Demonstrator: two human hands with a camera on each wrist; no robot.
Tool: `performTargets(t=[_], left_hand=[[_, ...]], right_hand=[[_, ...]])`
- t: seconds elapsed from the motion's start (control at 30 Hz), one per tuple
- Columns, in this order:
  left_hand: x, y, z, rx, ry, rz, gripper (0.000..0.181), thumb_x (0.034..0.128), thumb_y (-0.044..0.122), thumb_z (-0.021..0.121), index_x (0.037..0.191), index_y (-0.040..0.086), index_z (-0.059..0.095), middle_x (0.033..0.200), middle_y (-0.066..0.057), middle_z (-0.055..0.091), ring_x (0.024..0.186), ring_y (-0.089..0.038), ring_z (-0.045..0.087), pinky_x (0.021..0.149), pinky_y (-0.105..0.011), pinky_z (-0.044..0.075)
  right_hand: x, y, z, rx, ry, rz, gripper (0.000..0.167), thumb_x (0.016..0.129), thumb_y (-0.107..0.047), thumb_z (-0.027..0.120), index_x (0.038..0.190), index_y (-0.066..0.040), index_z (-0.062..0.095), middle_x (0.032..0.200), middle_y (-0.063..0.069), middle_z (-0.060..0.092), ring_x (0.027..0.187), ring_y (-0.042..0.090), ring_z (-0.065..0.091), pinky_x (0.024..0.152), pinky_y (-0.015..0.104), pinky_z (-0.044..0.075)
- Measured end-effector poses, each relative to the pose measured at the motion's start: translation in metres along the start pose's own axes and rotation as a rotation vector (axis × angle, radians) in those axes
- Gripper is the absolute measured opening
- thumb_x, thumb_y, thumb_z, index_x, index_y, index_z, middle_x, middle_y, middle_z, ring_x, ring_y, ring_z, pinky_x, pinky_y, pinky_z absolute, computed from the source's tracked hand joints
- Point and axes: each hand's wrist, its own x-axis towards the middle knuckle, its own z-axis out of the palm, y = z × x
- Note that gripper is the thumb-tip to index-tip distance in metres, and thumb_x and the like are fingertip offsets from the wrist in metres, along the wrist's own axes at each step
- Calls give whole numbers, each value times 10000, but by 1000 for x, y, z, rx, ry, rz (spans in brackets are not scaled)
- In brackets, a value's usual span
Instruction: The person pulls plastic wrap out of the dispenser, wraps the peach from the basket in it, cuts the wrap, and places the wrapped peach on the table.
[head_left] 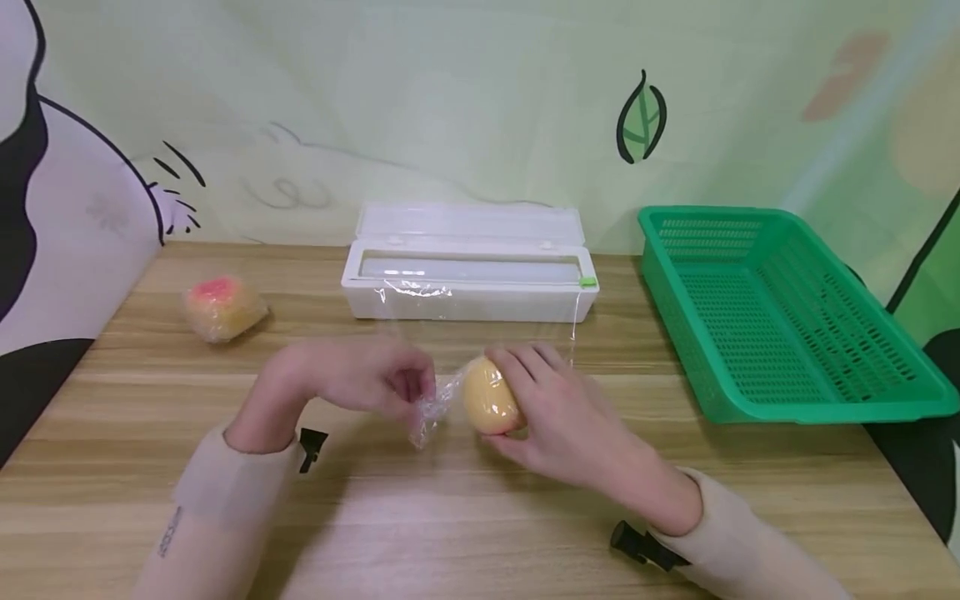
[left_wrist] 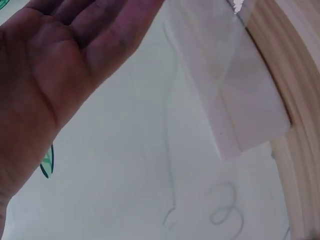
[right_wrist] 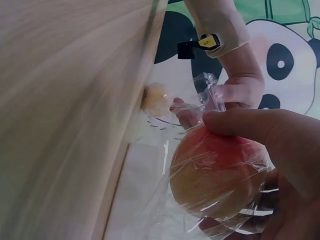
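Observation:
My right hand (head_left: 562,417) grips a yellow peach (head_left: 489,398) with a red blush, its thumb pressing the red part in the right wrist view. Clear cling film (right_wrist: 215,210) covers the peach there. My left hand (head_left: 367,377) pinches a gathered, twisted end of the film (head_left: 435,407) just left of the peach. Behind both hands stands a white cling film dispenser (head_left: 472,304) with its lid raised. A sheet of film appears to hang from its front toward the peach. The left wrist view shows the left palm, with its fingertips cut off by the frame.
Another wrapped fruit (head_left: 223,310), yellow and pink, sits at the left on the wooden table (head_left: 420,533). At the right is a green plastic basket (head_left: 678,333) with slotted sides. A printed cloth (head_left: 465,100) hangs behind the table.

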Motion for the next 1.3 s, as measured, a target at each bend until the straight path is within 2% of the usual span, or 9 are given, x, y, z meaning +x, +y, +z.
performTargets(t=[0.2, 0.37, 0.47, 0.57, 0.8, 0.97, 1.03, 1.17, 1.3], left_hand=[[-1, -4, -1, 18, 24, 8, 176, 864, -41, 625, 1000, 69, 647, 906, -9, 643, 854, -156, 628, 781, -348, 551], [-4, -5, -2, -93, 18, -64, 241, 850, -117, 600, 1049, 20, 600, 832, -61, 645, 749, -218, 643, 731, -407, 554], [-5, -6, -3, -119, 21, -115, 252, 852, -130, 604, 1051, 21, 563, 804, -77, 632, 731, -236, 630, 728, -388, 527], [-4, -8, -4, -84, 34, -156, 227, 848, -116, 596, 1017, 34, 573, 808, -70, 639, 739, -208, 626, 730, -349, 502], [-1, -18, -6, 18, 65, -162, 200, 853, -92, 553, 986, 32, 636, 867, -57, 628, 756, -173, 597, 715, -335, 510], [2, -20, -6, 78, 77, -212, 92, 944, 75, 600, 997, 52, 672, 928, -29, 633, 805, -157, 587, 733, -341, 509], [2, -20, -6, 93, 80, -248, 142, 977, 206, 652, 1002, 69, 683, 945, -20, 647, 838, -161, 599, 755, -352, 512], [3, -19, -5, 117, 93, -310, 271, 954, 355, 720, 1012, 93, 677, 983, -15, 657, 895, -185, 602, 797, -381, 509], [7, -20, -4, 157, 119, -322, 272, 962, 359, 714, 1024, 100, 661, 989, -18, 649, 907, -201, 594, 817, -404, 506]], right_hand=[[2, 4, 8, 2, -57, 20, 895, 722, -370, 937, 1414, 2, 507, 1262, 134, 622, 1143, 298, 574, 938, 434, 534], [4, 8, 15, 38, -127, 67, 999, 710, -372, 949, 1472, 8, 427, 1271, 146, 619, 1157, 294, 583, 951, 433, 532], [6, 12, 21, 67, -150, 88, 962, 708, -367, 951, 1433, 2, 438, 1248, 126, 617, 1129, 266, 600, 928, 400, 543], [9, 16, 25, 89, -170, 95, 893, 711, -357, 952, 1379, -5, 475, 1214, 100, 615, 1098, 235, 600, 917, 371, 541], [13, 24, 32, 147, -225, 113, 834, 724, -312, 950, 1363, -14, 505, 1235, 99, 575, 1084, 233, 583, 937, 394, 526], [17, 30, 32, 193, -245, 128, 848, 733, -324, 951, 1392, -17, 515, 1285, 122, 557, 1095, 255, 588, 952, 431, 522], [19, 32, 31, 209, -255, 132, 854, 752, -337, 940, 1419, -17, 514, 1320, 137, 550, 1126, 272, 578, 972, 453, 510], [21, 36, 31, 218, -243, 136, 861, 763, -360, 931, 1454, -42, 527, 1425, 179, 466, 1226, 314, 521, 1029, 503, 470], [22, 40, 33, 192, -206, 125, 864, 740, -399, 938, 1441, -57, 565, 1405, 152, 453, 1251, 303, 470, 1057, 516, 417]])
